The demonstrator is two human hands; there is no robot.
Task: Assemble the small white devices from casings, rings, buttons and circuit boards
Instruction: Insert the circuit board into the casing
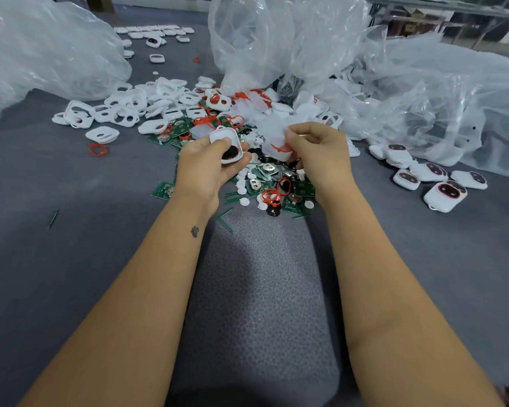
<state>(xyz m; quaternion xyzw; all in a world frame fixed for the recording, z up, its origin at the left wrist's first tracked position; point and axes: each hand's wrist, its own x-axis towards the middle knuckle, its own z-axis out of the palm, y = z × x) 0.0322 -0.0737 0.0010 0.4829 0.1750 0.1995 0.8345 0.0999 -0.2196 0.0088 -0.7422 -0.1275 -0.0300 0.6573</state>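
My left hand (206, 168) grips a white casing (227, 143) with a black part showing inside it, thumb on top. My right hand (318, 151) pinches a translucent white piece with a red ring (279, 149) on it, just right of the casing. Below both hands lies a heap of green circuit boards (301, 188), white round buttons (244, 201), red rings (272, 195) and black parts. A pile of empty white casings (124, 113) spreads to the upper left. Finished white devices (444, 195) lie at the right.
Large clear plastic bags (276, 39) crowd the back, left (41, 54) and right (438, 107). A grey foam pad (259, 289) lies between my forearms on the grey table (71, 259). More white devices (153, 32) sit in rows far back. A loose red ring (98, 149) lies left.
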